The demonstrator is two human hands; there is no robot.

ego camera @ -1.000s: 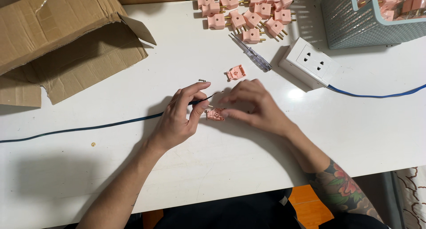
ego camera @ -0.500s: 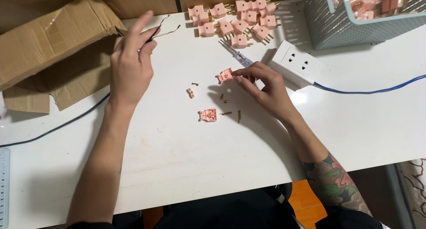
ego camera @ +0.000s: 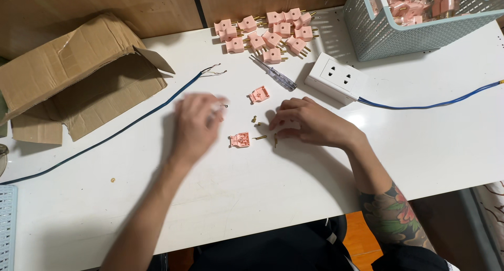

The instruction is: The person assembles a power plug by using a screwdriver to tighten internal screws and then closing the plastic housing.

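Opened pink plug on the white counter point(ego camera: 252, 208), parts lying between two hands.

One plug half point(ego camera: 240, 139) lies flat at centre; the other half point(ego camera: 259, 94) lies just beyond it. Small brass parts point(ego camera: 259, 137) sit between them, next to the right hand's fingertips. Right hand point(ego camera: 310, 124) rests palm down, fingers curled loosely; whether it grips anything cannot be told. Left hand point(ego camera: 195, 125) is motion-blurred left of the halves, grip indeterminate. Farther: screwdriver point(ego camera: 273, 72), plug pile point(ego camera: 268, 33), white socket block point(ego camera: 336, 78), basket point(ego camera: 420, 29). Far left: blue cable point(ego camera: 131, 125), cardboard box point(ego camera: 73, 76).
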